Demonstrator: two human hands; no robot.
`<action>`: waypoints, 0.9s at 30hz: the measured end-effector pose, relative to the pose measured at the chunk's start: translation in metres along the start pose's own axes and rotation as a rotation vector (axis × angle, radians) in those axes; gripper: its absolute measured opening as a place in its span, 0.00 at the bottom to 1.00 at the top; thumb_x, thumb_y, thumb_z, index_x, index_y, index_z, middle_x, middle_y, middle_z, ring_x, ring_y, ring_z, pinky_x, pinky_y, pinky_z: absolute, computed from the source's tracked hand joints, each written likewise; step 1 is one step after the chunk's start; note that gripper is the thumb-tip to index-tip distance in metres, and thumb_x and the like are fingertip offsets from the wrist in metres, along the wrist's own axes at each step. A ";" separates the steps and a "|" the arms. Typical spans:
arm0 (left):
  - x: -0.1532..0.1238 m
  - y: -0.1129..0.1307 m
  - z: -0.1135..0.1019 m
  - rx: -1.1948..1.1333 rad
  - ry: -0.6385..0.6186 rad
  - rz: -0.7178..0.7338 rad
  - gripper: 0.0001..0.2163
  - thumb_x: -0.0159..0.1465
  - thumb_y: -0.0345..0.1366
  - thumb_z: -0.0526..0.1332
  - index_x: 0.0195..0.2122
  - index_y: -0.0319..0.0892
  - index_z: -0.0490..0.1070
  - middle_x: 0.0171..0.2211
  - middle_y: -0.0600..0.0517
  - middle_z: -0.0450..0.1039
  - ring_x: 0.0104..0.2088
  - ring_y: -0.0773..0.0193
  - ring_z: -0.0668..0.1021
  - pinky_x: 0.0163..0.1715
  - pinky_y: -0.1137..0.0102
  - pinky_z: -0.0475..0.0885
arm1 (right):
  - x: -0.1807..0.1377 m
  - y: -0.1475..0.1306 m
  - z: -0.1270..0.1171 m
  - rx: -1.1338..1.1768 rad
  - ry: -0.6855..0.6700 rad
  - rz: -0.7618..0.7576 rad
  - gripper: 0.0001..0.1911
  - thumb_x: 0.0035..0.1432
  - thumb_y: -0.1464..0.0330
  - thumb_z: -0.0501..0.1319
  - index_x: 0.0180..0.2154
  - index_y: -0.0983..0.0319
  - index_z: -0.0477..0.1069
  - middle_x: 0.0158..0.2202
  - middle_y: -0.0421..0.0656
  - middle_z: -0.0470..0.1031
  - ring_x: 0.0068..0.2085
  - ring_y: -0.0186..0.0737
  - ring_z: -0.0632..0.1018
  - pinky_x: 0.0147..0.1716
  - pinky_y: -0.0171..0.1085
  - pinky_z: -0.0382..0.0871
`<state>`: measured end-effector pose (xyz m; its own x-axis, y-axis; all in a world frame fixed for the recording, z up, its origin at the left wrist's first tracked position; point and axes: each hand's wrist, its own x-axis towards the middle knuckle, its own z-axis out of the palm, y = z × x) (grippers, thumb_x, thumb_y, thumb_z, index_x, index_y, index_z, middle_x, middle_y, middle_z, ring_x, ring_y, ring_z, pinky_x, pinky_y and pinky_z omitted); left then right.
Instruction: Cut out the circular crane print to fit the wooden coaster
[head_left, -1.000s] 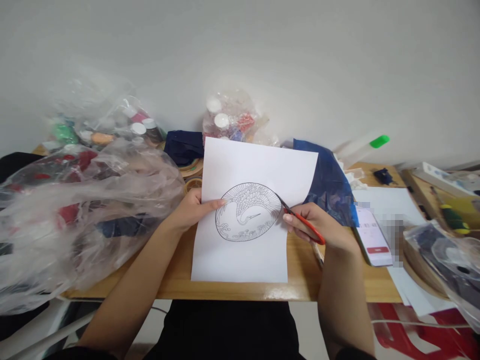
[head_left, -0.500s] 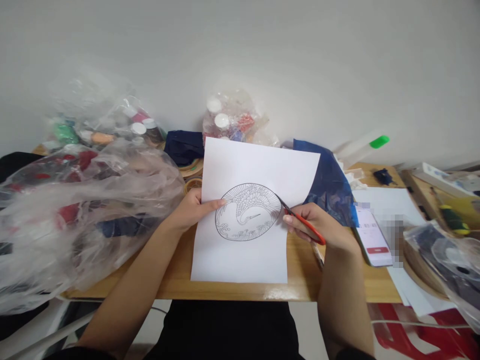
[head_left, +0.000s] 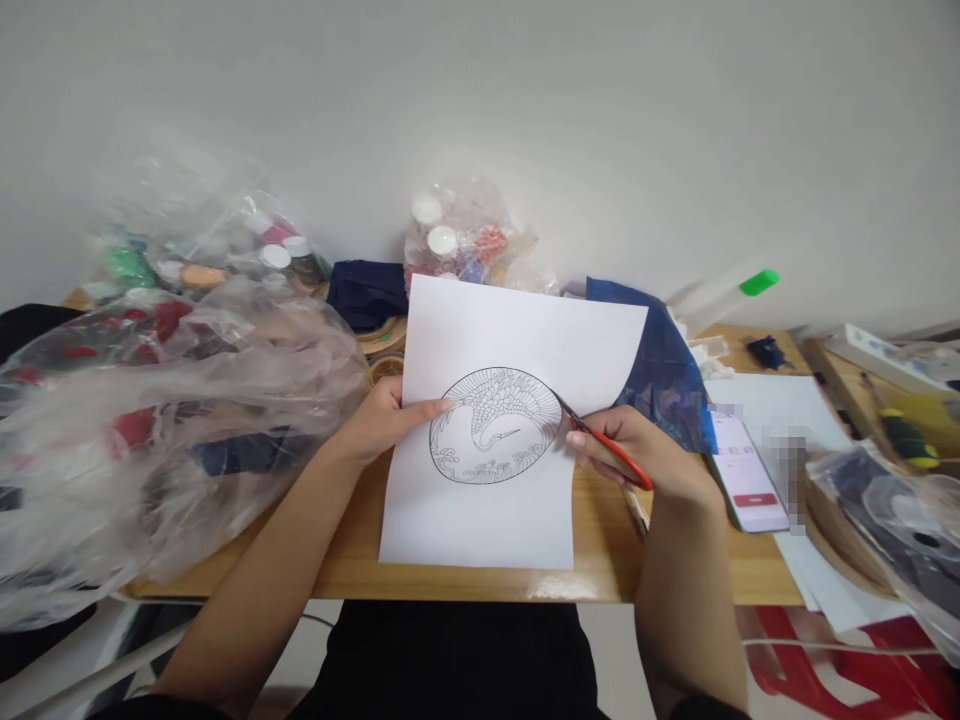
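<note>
A white sheet of paper (head_left: pixel 480 525) is held up over the table, printed with a round line drawing of a crane (head_left: pixel 499 420) among waves. My left hand (head_left: pixel 390 415) pinches its left edge, the thumb on top near the outline and the other fingers behind. In my right hand (head_left: pixel 622 445) is a pair of scissors (head_left: pixel 609 446) with red-orange handles. Their blades are at the upper right of the round outline, where the sheet has been cut in from its right edge. The upper right flap of paper bends away above the blades.
Clear plastic bags (head_left: pixel 187 430) with coloured items fill the left side. White-lidded jars (head_left: pixel 442 240) in a bag stand against the wall. To the right lie a blue plastic bag (head_left: pixel 660 370), a phone (head_left: pixel 750 480), papers (head_left: pixel 795 400) and a green-handled screwdriver (head_left: pixel 907 440).
The upper right flap of the paper has shifted slightly to the right. Both hands and the scissors stay nearly where they were.
</note>
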<state>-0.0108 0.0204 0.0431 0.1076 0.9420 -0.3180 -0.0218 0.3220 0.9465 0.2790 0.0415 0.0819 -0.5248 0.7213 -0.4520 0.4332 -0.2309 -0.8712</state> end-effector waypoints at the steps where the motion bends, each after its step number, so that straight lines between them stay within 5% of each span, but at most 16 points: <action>1: 0.000 0.000 0.000 0.000 -0.004 0.000 0.17 0.48 0.44 0.71 0.35 0.39 0.78 0.34 0.47 0.81 0.31 0.59 0.80 0.30 0.69 0.76 | 0.000 0.000 0.000 0.004 0.000 0.003 0.29 0.53 0.50 0.62 0.14 0.61 0.56 0.10 0.34 0.57 0.13 0.24 0.55 0.14 0.33 0.42; 27: -0.002 0.002 0.000 -0.033 -0.024 -0.025 0.15 0.49 0.42 0.71 0.33 0.39 0.77 0.34 0.48 0.81 0.31 0.60 0.79 0.31 0.68 0.76 | -0.001 0.006 -0.003 0.018 -0.049 -0.049 0.25 0.55 0.56 0.63 0.16 0.61 0.56 0.10 0.32 0.56 0.14 0.23 0.54 0.14 0.32 0.42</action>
<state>-0.0107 0.0195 0.0454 0.1323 0.9312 -0.3396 -0.0518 0.3487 0.9358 0.2849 0.0412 0.0781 -0.5805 0.6991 -0.4174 0.3931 -0.2083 -0.8956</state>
